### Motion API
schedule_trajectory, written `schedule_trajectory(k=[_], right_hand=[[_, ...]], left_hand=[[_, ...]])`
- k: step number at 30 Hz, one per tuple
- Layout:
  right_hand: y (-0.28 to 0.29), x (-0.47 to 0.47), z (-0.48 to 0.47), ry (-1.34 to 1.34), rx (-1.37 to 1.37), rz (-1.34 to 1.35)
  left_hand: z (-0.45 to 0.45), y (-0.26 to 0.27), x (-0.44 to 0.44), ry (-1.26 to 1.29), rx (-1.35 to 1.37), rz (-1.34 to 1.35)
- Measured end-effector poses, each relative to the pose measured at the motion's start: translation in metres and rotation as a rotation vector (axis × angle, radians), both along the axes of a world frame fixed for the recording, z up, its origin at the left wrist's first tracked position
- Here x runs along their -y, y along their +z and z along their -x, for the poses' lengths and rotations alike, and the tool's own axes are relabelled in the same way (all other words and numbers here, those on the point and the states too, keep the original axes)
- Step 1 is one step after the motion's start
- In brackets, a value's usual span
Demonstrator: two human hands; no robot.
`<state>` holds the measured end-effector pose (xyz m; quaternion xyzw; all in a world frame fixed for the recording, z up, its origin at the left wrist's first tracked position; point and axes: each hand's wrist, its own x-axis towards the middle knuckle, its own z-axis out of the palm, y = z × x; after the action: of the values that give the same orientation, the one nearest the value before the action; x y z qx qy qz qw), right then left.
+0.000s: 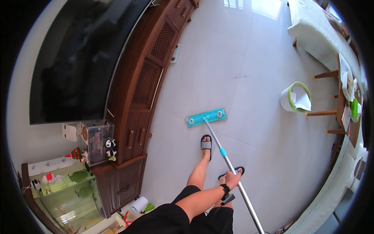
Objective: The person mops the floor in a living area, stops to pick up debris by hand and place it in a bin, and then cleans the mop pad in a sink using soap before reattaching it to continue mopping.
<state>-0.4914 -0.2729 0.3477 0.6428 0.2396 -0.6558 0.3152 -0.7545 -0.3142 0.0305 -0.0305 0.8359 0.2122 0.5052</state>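
Note:
My left hand (233, 180) is wrapped around the silver metal pole (247, 199) of a flat mop, with a black watch-like band (225, 190) on its wrist. The pole slants up and left to the turquoise mop head (206, 118), which lies flat on the pale tiled floor ahead of my feet. A turquoise collar (223, 152) joins two sections of the pole. My right hand is out of view, and the pole's upper end runs past the bottom edge of the picture.
Left stands a dark wooden cabinet (138, 117) below a large television (79, 64), with a fish tank (70, 201) nearer me. A white bin with a green rim (287, 96) stands right, by a wooden-legged table (340, 101). Dark marks (241, 77) lie on the floor.

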Motion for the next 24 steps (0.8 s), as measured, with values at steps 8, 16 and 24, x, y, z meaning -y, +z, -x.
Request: schedule_trajectory(k=[8,16,24], right_hand=[[-0.062,-0.016,0.161,-0.161,-0.241,0.023],[-0.014,0.025,0.169,-0.847,0.106,0.270],[-0.021,0.001,0.250,-1.403,-0.008,0.316]], left_hand=[[0.210,-0.099,0.002,-0.042,0.098,-0.050],[0.180,-0.049,-0.092,-0.534,0.064,-0.139],[0.191,-0.057,-0.228,-1.779,-0.426,-0.621]])
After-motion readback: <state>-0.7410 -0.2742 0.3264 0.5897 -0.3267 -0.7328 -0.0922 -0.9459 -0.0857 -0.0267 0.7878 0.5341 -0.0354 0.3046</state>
